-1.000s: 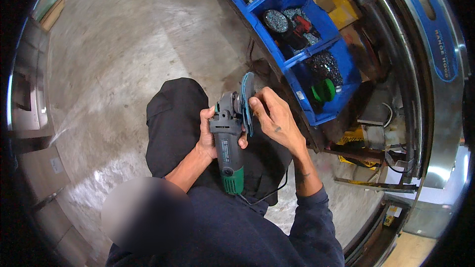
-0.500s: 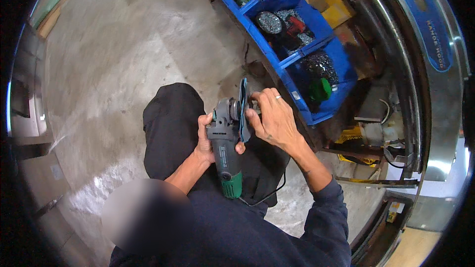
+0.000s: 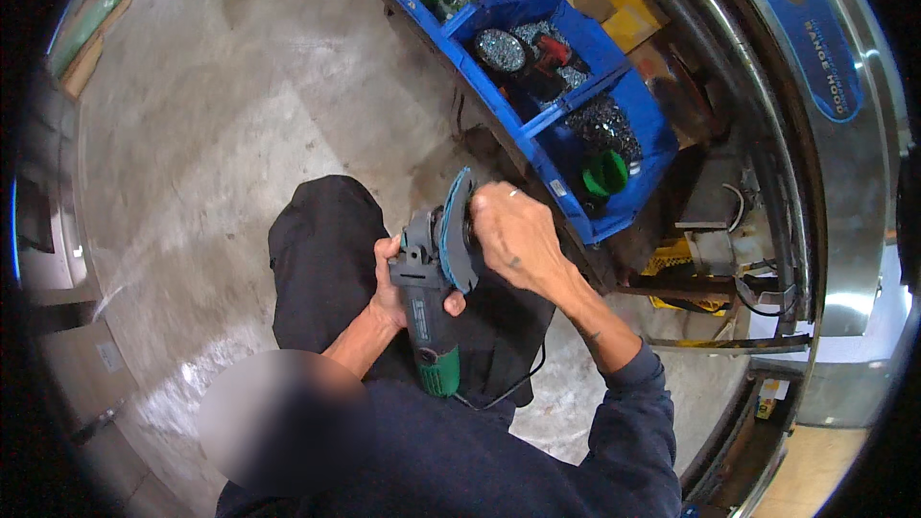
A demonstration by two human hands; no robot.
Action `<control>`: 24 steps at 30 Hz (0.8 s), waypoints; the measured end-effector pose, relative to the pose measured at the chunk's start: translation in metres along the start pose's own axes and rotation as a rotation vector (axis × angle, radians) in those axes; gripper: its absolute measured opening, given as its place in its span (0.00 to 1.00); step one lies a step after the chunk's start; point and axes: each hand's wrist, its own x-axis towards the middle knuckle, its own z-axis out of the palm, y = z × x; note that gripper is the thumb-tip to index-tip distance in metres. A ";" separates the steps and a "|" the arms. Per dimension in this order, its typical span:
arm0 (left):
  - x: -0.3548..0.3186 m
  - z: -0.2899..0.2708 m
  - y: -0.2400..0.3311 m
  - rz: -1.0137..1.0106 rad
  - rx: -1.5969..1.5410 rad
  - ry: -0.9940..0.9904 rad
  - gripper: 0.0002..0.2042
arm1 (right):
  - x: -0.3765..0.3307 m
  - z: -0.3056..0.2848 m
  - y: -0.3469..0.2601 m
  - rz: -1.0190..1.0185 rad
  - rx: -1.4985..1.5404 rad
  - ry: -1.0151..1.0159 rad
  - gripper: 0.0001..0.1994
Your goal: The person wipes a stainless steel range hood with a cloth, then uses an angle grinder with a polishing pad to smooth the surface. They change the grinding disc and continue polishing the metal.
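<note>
My left hand [image 3: 387,293] is wrapped round the neck of a green and dark grey angle grinder [image 3: 424,315], its thumb on the near left side and a fingertip showing on the right. The grinder stands head-up above my dark trousers, its cord running off from the green end. On its head sits a blue-edged abrasive disc [image 3: 460,242], turned toward the right. My right hand [image 3: 523,238], with a ring on one finger, is closed at the middle of the disc's outer face. What its fingers pinch there is hidden behind the hand.
Blue divided bins [image 3: 527,130] at the right hold small metal fasteners, a green cup [image 3: 604,173] and a red and black tool [image 3: 551,54]. Beyond them runs a long metal tube beside a shiny steel panel [image 3: 868,192]. Flat cardboard [image 3: 94,364] stands at the left.
My right hand's fingers have curled closer against the disc, and the hand has turned. The disc now shows more of its outer face. The whole view has shifted slightly.
</note>
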 end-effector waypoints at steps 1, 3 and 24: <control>0.002 0.009 0.000 -0.016 0.006 0.043 0.39 | 0.006 -0.007 0.000 0.227 0.219 0.069 0.12; 0.001 0.009 -0.001 -0.042 0.005 0.021 0.39 | 0.034 -0.008 0.004 0.001 0.284 0.409 0.11; 0.001 0.001 -0.002 0.001 -0.020 -0.049 0.38 | 0.016 0.059 -0.015 1.041 1.124 0.224 0.33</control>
